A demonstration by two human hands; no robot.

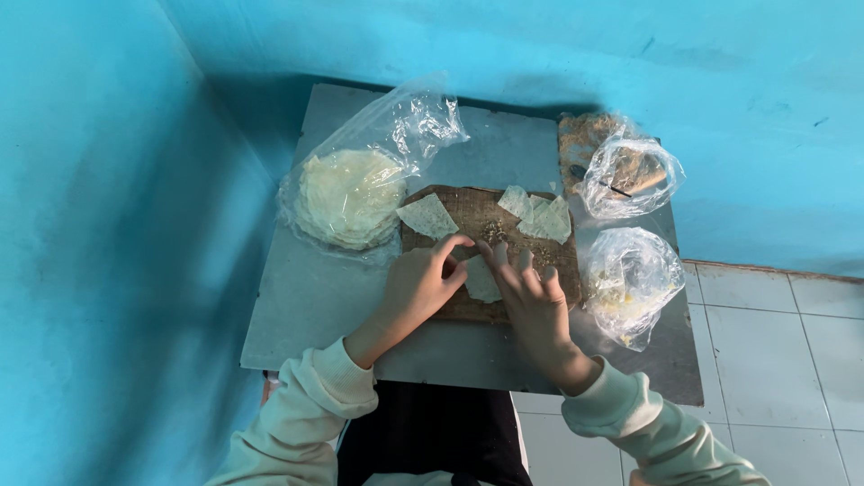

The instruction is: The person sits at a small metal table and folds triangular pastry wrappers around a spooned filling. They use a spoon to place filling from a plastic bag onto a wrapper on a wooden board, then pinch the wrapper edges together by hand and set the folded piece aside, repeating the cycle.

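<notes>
While both hands, left hand (421,281) and right hand (531,301), pinch the wrapper piece (481,281) between curled fingertips, the wooden board (468,310) has bare grey tabletop (306,306) left of it.

grey table (315,306), two clear bags (630,175), turquoise wall (99,225), tiled floor (783,360)

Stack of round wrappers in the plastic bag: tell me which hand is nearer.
Left. The left hand lies just right of the stack of round wrappers; the right hand is farther right.

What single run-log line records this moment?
left hand: on wrapper piece | right hand: on same piece | surface: wooden board | nearby: bagged wrapper stack, cut pieces
</notes>
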